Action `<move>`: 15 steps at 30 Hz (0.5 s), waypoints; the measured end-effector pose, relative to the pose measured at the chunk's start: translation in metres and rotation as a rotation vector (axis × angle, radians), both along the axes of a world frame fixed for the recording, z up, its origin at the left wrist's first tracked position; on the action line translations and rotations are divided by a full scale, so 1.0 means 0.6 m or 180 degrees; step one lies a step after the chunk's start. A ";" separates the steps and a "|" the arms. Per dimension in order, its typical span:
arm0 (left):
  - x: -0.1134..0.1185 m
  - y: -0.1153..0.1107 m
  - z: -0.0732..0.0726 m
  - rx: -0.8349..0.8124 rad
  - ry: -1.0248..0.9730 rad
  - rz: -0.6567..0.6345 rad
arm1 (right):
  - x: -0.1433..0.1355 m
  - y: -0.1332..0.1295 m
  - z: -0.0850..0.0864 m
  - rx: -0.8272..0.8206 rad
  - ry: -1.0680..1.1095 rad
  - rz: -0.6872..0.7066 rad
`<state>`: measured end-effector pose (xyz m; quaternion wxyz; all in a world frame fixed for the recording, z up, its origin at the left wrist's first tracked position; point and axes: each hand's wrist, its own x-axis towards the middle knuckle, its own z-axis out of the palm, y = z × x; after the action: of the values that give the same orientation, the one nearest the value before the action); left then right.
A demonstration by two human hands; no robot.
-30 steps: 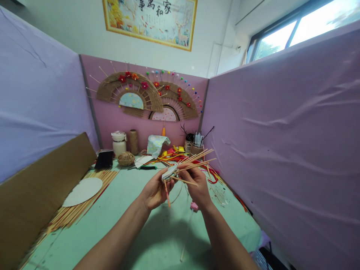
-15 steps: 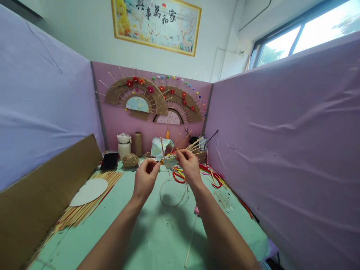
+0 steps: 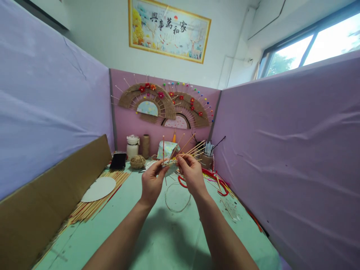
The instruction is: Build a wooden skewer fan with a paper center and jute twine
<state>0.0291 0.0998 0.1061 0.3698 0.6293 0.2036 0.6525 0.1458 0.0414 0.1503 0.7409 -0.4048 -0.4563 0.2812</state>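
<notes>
Between my hands, above the table, is a small fan frame [image 3: 171, 171] with a pale patterned base and thin wooden sticks [image 3: 197, 147] spreading from it. My left hand [image 3: 152, 183] is closed in a pinch on its left edge, beside an upright reddish stick [image 3: 163, 148]. On the other side, my right hand [image 3: 192, 174] pinches the frame near the spread sticks; its fingertips partly hide what lies between them. Below the hands a thin cord [image 3: 177, 211] lies in a loop on the green tabletop. Red-handled scissors [image 3: 182, 182] show partly behind my right hand.
At left, a white oval card [image 3: 98, 189] lies on many sticks [image 3: 84, 210] beside a cardboard panel [image 3: 56, 198]. A twine ball [image 3: 137, 162], white jar [image 3: 132, 147] and dark phone-like object [image 3: 118, 161] stand behind. Finished fans [image 3: 146, 99] hang on the back panel.
My left hand has moved in and now grips the frame's left edge; before, its pinch was just beside it. The reddish stick stands more upright. The whole view has shifted slightly.
</notes>
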 end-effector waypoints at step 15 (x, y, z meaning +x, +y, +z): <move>-0.005 -0.026 0.021 -0.0192 -0.0135 -0.0043 | 0.007 -0.039 -0.014 0.0195 -0.1092 -0.0355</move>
<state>0.0258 0.0842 0.1185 0.3973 0.6053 0.2109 0.6567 0.1498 0.0179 0.1417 0.6786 -0.4487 -0.5612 0.1524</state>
